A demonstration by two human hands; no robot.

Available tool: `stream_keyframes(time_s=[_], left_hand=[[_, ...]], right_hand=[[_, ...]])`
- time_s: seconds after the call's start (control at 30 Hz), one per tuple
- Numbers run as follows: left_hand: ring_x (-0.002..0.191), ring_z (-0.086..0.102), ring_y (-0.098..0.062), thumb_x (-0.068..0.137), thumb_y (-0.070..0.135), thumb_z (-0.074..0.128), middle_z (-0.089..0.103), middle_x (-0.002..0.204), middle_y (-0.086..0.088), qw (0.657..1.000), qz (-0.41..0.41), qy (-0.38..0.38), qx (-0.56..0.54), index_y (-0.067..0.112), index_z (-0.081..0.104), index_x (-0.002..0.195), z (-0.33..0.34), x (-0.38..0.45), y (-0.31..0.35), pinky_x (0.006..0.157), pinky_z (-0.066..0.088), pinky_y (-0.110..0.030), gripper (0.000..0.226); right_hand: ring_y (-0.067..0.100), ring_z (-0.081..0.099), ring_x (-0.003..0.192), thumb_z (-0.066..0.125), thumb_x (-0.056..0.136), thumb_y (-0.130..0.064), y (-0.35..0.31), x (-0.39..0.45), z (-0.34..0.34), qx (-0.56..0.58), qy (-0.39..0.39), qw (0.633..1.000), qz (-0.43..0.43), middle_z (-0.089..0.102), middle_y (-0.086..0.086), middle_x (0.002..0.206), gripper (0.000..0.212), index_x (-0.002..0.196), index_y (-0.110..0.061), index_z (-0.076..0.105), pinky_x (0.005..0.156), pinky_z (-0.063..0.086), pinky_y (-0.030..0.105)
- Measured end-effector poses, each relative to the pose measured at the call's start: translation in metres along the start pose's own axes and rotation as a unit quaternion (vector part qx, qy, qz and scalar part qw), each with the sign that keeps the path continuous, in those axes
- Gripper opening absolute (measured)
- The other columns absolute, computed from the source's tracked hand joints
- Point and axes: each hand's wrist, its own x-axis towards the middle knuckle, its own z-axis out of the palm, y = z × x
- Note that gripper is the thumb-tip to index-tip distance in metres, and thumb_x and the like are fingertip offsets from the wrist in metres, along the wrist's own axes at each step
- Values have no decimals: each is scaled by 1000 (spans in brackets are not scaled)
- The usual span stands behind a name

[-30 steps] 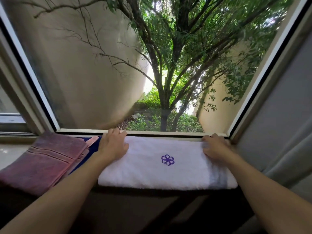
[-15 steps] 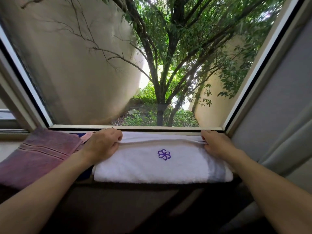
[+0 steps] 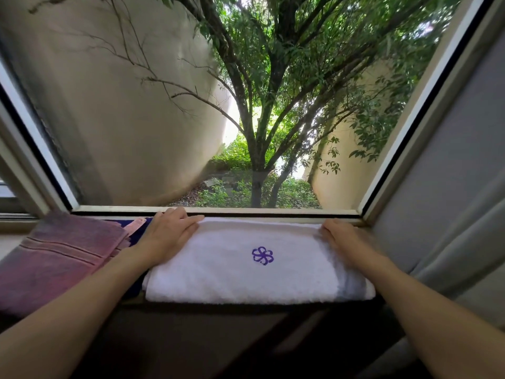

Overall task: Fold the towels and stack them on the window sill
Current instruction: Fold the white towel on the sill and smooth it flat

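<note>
A folded white towel with a purple flower mark lies on the window sill, its front edge overhanging a little. My left hand lies flat on the towel's far left corner, fingers together and pointing right. My right hand rests on the far right corner, fingers against the back fold. Left of it lies a folded pink-purple towel, and a dark blue cloth shows beneath and between the two.
The window pane and its lower frame stand directly behind the towels. A grey curtain hangs at the right. Below the sill the wall is dark. A tree and pale walls show outside.
Both hands slid toward the back edge of the white towel and flattened there. The towel stayed in place on the sill; the camera tilted slightly.
</note>
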Motion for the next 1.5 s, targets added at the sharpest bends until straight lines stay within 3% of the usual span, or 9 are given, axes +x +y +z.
stream_keyframes(time_s=[0.2,0.53,0.73,0.93,1.07,1.23,1.33,1.43,1.5], left_hand=[[84,59,-21,91,28,53,63,96,5,993,8,29,-115,22,60,104,-23,0,7,69,42,-33,16],[74,52,-18,90,15,57,59,79,2,977,-36,-71,-200,19,53,80,-37,2,3,70,41,-32,12],[84,52,-21,95,21,50,57,87,-1,989,-10,-130,-63,20,49,82,-36,6,4,76,37,-30,13],[81,51,-21,95,23,51,53,84,0,995,1,-69,-68,15,54,80,-29,7,2,75,37,-30,18],[80,57,-28,92,18,58,59,82,-7,996,39,1,-84,7,60,79,-32,5,-1,75,41,-33,17],[66,47,-21,90,41,41,48,74,0,991,72,89,-74,12,52,73,-56,4,-5,64,40,-34,36],[68,38,-18,91,39,34,40,75,3,986,93,110,-88,18,44,73,-73,12,1,65,36,-33,30],[67,38,-19,92,36,32,46,71,-5,988,102,107,-50,13,49,73,-85,20,0,64,34,-34,34],[67,42,-22,93,39,33,50,73,-5,992,86,85,-41,18,48,77,-91,16,-2,64,39,-37,30]], right_hand=[[26,62,79,51,91,-30,6,2,1,-83,-3,995,-48,66,2,103,27,117,-37,47,58,38,30],[24,58,75,56,88,-21,9,4,-5,54,22,998,-19,62,-3,82,12,91,-28,47,69,49,39],[25,59,73,63,85,-16,8,5,0,98,49,994,-8,63,1,76,19,82,-27,47,68,48,41],[23,56,82,65,84,-18,9,13,4,45,-20,999,1,57,-2,82,35,67,-34,40,77,49,41],[27,51,71,56,87,-14,3,16,6,37,-5,999,15,52,0,72,26,69,-24,39,67,46,43],[28,47,73,51,89,-8,-4,22,-23,22,33,999,-1,50,11,87,19,76,-16,39,68,40,40],[34,53,84,48,93,-11,-7,25,-45,1,58,998,-1,51,17,106,1,94,-11,47,76,46,42],[42,53,106,47,96,-13,-9,24,-60,-34,69,997,9,44,20,125,31,127,-7,46,91,45,46],[40,55,101,49,96,-14,-12,19,-63,-46,76,996,4,46,20,119,28,121,-4,54,88,46,43]])
